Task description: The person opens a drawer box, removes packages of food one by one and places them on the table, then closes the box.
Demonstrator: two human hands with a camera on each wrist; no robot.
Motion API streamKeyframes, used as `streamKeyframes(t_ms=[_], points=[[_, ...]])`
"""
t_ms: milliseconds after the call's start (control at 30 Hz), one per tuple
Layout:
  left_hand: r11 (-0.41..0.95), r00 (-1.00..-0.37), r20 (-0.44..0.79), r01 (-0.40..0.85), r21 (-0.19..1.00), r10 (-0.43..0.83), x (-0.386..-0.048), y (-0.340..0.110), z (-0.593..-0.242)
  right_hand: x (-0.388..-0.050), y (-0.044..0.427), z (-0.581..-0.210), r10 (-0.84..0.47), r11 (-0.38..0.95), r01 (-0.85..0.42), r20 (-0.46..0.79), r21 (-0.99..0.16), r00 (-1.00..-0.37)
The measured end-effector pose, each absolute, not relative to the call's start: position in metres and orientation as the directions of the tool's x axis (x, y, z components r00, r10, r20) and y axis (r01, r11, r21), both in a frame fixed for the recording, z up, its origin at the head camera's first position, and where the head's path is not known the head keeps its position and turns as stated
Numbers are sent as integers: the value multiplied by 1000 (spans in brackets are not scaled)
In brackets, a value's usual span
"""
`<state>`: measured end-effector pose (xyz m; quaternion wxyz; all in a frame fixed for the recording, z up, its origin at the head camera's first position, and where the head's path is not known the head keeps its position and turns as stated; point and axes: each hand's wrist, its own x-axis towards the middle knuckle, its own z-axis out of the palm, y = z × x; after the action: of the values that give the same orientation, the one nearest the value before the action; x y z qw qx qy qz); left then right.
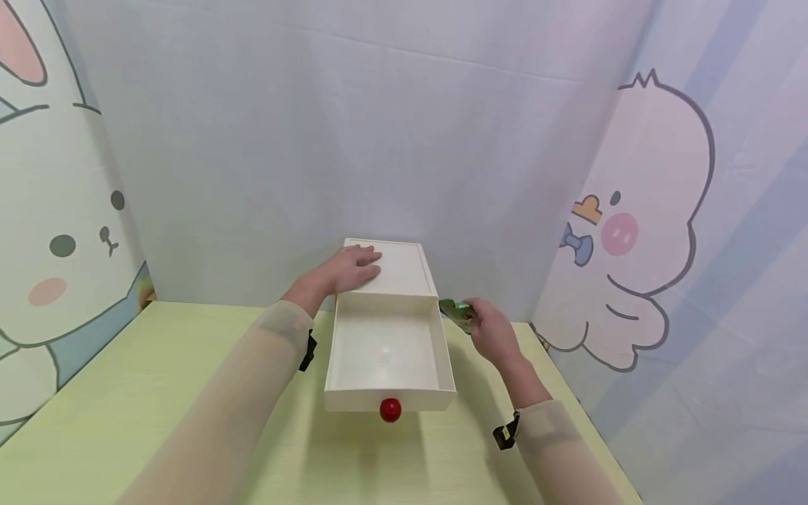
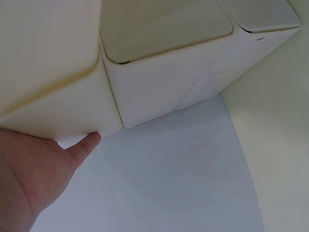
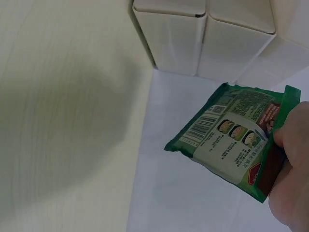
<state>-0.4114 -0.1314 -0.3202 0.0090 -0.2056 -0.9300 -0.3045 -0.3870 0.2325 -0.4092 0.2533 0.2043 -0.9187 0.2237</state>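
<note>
A white drawer cabinet (image 1: 404, 265) stands against the backdrop, its top drawer (image 1: 390, 400) pulled far out toward me. The drawer's inside is bare, and a round red knob (image 1: 391, 410) sits on its front. My left hand (image 1: 346, 270) rests on the left part of the cabinet top with fingers extended. To the right of the cabinet, my right hand (image 1: 495, 335) grips one end of a green packet (image 3: 231, 137). Printed text, a barcode and small food pictures show on the packet in the right wrist view. Its contents are hidden.
A pale yellow-green table (image 1: 189, 393) lies under everything. The grey-white curtain (image 1: 252, 154) rises close behind the cabinet, with cartoon figures on the side panels. In the right wrist view, closed lower drawers (image 3: 169, 38) sit beside the packet.
</note>
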Motion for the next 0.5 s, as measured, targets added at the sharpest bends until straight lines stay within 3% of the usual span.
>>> streamKeyframes(t_ms=[267,500], points=[[728,-914,141,391,563,381,-412,-131,-321,-390,224,-428,-350,862,-451,375,-230,-859],[729,-913,141,392,561,383,-412,-130,-320,-399,218,-447,-429,855,-496,327,-154,-842]])
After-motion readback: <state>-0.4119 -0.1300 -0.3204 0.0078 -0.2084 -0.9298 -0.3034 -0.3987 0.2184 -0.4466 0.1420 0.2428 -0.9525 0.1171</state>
